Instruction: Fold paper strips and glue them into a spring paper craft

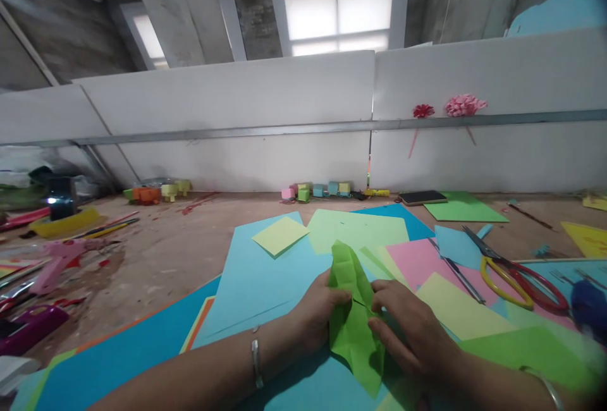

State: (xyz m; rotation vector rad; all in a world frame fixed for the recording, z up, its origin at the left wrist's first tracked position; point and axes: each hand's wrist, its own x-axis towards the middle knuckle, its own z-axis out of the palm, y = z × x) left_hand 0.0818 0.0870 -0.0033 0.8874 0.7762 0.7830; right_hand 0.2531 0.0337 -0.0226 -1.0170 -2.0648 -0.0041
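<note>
A creased sheet of bright green paper (pixel 353 329) is held upright between my two hands, with fold lines across it and a pointed lower end. My left hand (pixel 320 310) grips its left edge, the thumb pressed on the front face and the other fingers hidden behind. On the right edge, my right hand (pixel 408 325) pinches the paper between thumb and fingers. Beneath lie light blue sheets (pixel 265 278), and a small pale yellow square of paper (pixel 281 236) rests on them beyond my hands.
Right of my hands are scissors (pixel 515 272) with red and yellow handles, a pen (pixel 459 275) and pink paper (pixel 417 259). To the left lie a pink glue gun (pixel 61 262) and a purple tool (pixel 35 327). Small paper blocks (pixel 317 190) line the white partition (pixel 237 101).
</note>
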